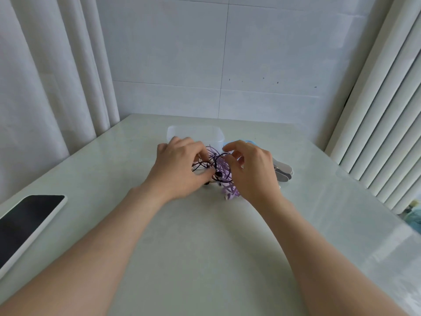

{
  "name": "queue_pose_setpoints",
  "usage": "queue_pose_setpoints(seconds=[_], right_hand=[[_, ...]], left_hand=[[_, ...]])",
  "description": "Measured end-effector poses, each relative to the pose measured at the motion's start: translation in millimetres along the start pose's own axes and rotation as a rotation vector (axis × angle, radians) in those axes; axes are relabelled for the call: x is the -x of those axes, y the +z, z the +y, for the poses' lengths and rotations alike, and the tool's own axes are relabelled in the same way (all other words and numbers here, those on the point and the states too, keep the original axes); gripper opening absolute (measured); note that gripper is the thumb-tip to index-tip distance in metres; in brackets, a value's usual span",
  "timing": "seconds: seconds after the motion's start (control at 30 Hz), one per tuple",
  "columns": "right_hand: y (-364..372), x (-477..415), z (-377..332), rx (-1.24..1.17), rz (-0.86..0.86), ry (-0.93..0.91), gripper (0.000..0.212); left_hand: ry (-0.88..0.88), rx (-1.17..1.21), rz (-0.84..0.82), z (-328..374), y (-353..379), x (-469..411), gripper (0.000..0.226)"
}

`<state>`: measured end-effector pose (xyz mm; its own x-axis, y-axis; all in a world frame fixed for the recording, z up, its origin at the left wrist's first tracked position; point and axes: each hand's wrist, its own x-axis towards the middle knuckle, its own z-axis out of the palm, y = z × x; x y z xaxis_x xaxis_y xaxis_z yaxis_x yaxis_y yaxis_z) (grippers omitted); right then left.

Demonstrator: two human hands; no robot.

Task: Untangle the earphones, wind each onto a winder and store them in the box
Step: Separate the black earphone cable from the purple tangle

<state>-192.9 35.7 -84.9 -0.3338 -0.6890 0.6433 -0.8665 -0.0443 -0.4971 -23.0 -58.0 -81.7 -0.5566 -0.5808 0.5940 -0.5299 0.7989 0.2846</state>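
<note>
A tangle of earphone cords (222, 169), purple and black with some white parts, lies on the pale table (205, 236) between my hands. My left hand (180, 165) pinches the black cord at the tangle's left side. My right hand (252, 169) has its fingers curled into the purple strands on the right. A clear plastic box (193, 133) stands open just behind my left hand. Flat grey and white winders (284, 171) lie stacked to the right, partly hidden by my right hand.
A phone (25, 226) with a dark screen lies at the table's left edge. A light blue item (248, 142) peeks out behind my right hand. Curtains hang on the left, and a white ribbed radiator (376, 133) stands on the right.
</note>
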Motion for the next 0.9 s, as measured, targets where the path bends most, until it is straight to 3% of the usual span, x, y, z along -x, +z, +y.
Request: queue_pose_setpoints(seconds=[0.1, 0.23, 0.37, 0.5, 0.73, 0.9], right_hand=[[-5.3, 0.0, -6.0, -0.108, 0.004, 0.057, 0.029], [-7.4, 1.0, -13.3, -0.229, -0.016, 0.093, 0.035], [-8.8, 0.5, -15.1, -0.277, -0.072, 0.053, 0.046], [-11.1, 2.8, -18.9, -0.288, -0.13, -0.002, 0.06], [-5.6, -0.2, -15.1, -0.125, 0.072, -0.11, 0.037], [-11.3, -5.9, 4.6, 0.096, 0.099, -0.014, 0.013]], left_hand=[[0.045, 0.143, 0.134, 1.4, -2.5, -3.7, 0.004], [-0.031, 0.289, 0.111, 7.6, -7.5, -2.4, 0.012], [-0.018, 0.363, -0.036, 15.3, -10.9, 0.5, 0.032], [-0.024, 0.326, -0.082, 13.8, -6.0, -1.2, 0.026], [-0.116, 0.03, 0.023, 9.1, -3.4, -0.6, 0.009], [-0.223, 0.01, 0.096, 0.9, -2.4, -2.3, 0.009]])
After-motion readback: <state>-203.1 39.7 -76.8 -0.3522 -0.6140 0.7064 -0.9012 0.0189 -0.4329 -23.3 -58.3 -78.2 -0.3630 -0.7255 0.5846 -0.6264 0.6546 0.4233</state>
